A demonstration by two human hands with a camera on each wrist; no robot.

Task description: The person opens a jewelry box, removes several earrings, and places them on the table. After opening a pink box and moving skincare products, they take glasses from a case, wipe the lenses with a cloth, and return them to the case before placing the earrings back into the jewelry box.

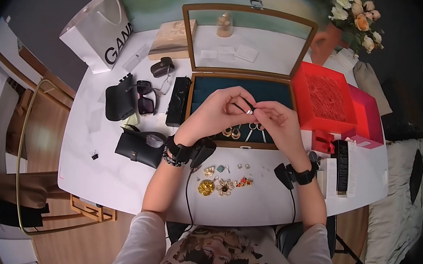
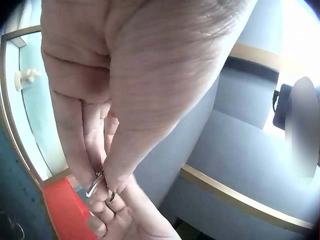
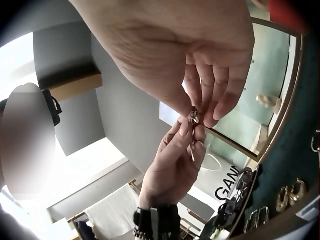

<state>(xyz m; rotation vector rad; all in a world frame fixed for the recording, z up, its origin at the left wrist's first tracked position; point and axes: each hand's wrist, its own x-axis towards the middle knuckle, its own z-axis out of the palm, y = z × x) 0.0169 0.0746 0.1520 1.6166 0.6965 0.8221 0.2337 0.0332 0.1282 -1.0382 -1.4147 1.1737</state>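
Over the open jewelry box (image 1: 190, 98), my left hand (image 1: 215, 112) and right hand (image 1: 281, 127) meet at the fingertips. Between them they pinch a small shiny silver piece of jewelry (image 1: 250, 112). From the right wrist, the silver piece (image 3: 193, 116) looks sparkling, with thumb and fingers of both hands around it; its exact kind cannot be told. A slim silver part (image 2: 94, 186) pokes out between the fingertips in the left wrist view. Below the hands, gold hoop earrings (image 1: 231, 133) and long silver earrings (image 1: 257, 132) lie along the box's front, partly covered by the hands.
On the table before the box lie a round gold ornament (image 1: 205, 187), a flower-shaped piece (image 1: 224, 187) and several small earrings. Sunglasses (image 1: 145, 104) and black cases (image 1: 120, 102) stand left, near a white paper bag (image 1: 90, 29). A red box (image 1: 325, 98) sits right.
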